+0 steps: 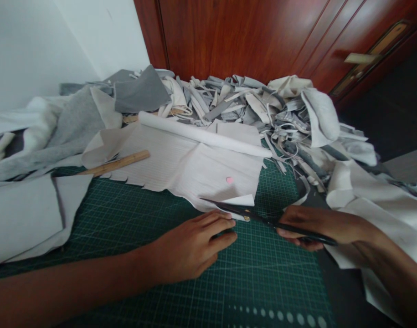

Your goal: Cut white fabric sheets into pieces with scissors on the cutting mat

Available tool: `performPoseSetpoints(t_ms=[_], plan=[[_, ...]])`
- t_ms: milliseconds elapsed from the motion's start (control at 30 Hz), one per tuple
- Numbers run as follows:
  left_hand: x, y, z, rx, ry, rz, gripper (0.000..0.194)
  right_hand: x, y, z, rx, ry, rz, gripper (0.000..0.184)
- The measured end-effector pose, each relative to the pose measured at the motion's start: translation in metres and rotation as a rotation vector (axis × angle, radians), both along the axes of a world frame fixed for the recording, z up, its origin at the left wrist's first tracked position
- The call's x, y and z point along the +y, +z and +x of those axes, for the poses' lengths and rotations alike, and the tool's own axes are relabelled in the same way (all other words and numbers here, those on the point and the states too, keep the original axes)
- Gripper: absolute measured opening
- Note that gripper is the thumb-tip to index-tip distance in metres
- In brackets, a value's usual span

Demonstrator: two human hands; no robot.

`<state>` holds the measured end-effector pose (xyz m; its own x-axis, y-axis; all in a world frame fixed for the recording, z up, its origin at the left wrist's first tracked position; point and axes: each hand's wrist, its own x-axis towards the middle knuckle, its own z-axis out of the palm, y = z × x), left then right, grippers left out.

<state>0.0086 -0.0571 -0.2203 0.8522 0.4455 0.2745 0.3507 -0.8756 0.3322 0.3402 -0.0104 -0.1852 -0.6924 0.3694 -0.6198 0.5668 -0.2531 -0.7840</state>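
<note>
My right hand (307, 228) is closed round the handles of black scissors (244, 212). Their blades point left across the near edge of a white, faintly ribbed piece of fabric (225, 166). A narrow strip (240, 217) lies on the near side of the blades, partly cut from the sheet. My left hand (191, 246) rests palm down on the mat, fingers stretched and slightly apart. Its fingertips touch the strip close to the blades; whether they press on it, I cannot tell. A small pink mark (229, 180) shows on the fabric, and a rolled part (204, 135) crosses its far side.
Beneath everything is a green gridded cutting mat (153, 300). Grey and white scraps (229, 98) are heaped along the back and right. Folded fabric (23, 214) lies left, near a wooden stick (126, 162). A brown door (229, 36) stands behind.
</note>
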Motion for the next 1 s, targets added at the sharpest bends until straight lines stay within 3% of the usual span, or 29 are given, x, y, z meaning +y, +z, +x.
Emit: performPoseSetpoints(t_ms=[233, 633, 1000], plan=[[0.002, 0.0, -0.001, 0.0, -0.014, -0.015, 0.04, 0.001, 0.0, -0.005, -0.027, -0.015, -0.079, 0.052], [0.001, 0.001, 0.0, -0.007, -0.009, -0.014, 0.038, 0.0, 0.002, -0.006, -0.048, -0.001, -0.026, 0.053], [0.001, -0.001, 0.0, -0.019, -0.022, -0.007, 0.039, 0.001, 0.004, -0.011, -0.062, -0.033, -0.083, 0.056]])
